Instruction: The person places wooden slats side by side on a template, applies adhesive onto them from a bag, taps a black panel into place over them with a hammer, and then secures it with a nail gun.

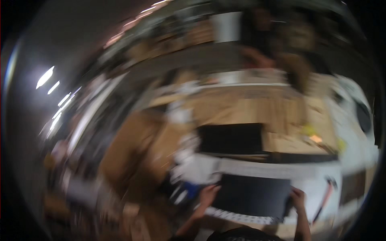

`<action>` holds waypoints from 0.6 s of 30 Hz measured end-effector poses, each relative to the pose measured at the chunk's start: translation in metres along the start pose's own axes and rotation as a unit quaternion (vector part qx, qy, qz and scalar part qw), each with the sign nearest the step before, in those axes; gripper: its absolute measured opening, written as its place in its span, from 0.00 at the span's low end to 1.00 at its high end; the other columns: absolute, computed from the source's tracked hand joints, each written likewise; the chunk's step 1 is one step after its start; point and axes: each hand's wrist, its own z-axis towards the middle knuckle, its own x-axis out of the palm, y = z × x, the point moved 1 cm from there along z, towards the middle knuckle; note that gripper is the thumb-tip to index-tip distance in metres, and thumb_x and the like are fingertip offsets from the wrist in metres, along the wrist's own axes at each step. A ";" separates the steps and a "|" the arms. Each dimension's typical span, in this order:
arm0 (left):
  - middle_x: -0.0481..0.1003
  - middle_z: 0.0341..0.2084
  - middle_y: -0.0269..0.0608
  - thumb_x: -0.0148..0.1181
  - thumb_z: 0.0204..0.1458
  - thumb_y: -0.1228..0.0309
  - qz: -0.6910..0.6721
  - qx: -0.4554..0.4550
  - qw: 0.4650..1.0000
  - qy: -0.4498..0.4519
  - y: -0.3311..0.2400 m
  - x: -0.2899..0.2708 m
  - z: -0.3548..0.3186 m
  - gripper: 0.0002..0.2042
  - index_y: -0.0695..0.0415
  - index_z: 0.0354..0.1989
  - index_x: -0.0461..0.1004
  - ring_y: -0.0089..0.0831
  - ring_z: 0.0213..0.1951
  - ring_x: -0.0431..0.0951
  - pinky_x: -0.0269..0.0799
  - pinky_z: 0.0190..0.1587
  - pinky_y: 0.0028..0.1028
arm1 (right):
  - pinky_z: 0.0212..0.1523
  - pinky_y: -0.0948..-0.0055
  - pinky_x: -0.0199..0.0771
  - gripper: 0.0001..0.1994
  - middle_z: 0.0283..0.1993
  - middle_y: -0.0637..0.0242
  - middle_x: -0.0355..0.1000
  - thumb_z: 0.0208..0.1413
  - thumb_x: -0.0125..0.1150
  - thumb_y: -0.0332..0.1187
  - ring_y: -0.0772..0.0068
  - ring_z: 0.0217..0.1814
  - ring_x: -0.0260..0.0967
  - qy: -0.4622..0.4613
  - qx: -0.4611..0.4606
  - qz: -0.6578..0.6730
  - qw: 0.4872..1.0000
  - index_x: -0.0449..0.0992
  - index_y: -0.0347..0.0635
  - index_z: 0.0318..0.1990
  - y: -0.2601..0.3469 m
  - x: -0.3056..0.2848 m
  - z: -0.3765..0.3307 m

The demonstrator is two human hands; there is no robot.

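Beside hammer [323,201] at three o'clock, cardboard [130,146] at ten; gripping black panel [253,195] with left hand [208,195] and right hand [298,198] over white surface [315,176] indoors.

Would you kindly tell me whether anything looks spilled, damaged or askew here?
Nothing plainly stands out, though blur hides detail: the left hand and right hand hold opposite sides of a black sheet, with a red-handled hammer to its right.

Flat black sheet [254,195]; crosswise
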 end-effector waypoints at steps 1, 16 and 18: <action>0.77 0.26 0.48 0.59 0.50 0.55 -0.032 -0.059 0.997 -0.041 0.001 0.007 -0.001 0.17 0.59 0.35 0.78 0.28 0.29 0.77 0.70 0.36 0.29 | 0.39 0.76 0.69 0.16 0.35 0.65 0.75 0.47 0.56 0.28 0.76 0.37 0.70 0.004 -0.039 -0.094 0.995 0.75 0.30 0.44 -0.001 -0.008 0.011; 0.77 0.26 0.50 0.60 0.47 0.59 -0.055 -0.069 0.995 -0.055 0.000 0.013 0.013 0.16 0.60 0.34 0.78 0.41 0.32 0.78 0.70 0.37 0.34 | 0.10 0.81 0.57 0.08 0.21 0.72 0.67 0.46 0.52 0.22 0.81 0.15 0.61 0.045 0.040 -0.151 0.987 0.70 0.36 0.36 -0.030 -0.037 0.052; 0.77 0.26 0.50 0.60 0.47 0.59 -0.031 -0.073 0.995 -0.056 -0.003 0.011 0.011 0.15 0.60 0.34 0.78 0.41 0.31 0.78 0.70 0.37 0.34 | 0.10 0.81 0.57 0.08 0.20 0.73 0.65 0.46 0.52 0.22 0.82 0.15 0.60 0.052 0.040 -0.126 0.990 0.71 0.36 0.36 -0.034 -0.036 0.051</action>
